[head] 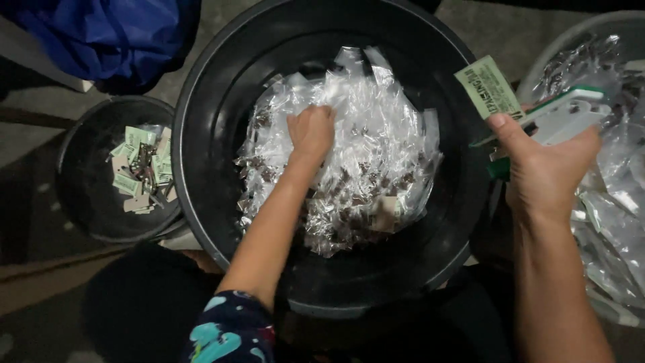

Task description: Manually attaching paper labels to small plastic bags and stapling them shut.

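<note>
My left hand reaches into a large black tub and is closed on one of the many small clear plastic packets of dark bits heaped inside. My right hand is raised over the tub's right rim and holds a green and white stapler together with a small green paper label pinched at the thumb.
A smaller black bucket at the left holds several green paper labels. A pale basin at the right is filled with more clear packets. Blue cloth lies at the top left. My knee sits under the tub.
</note>
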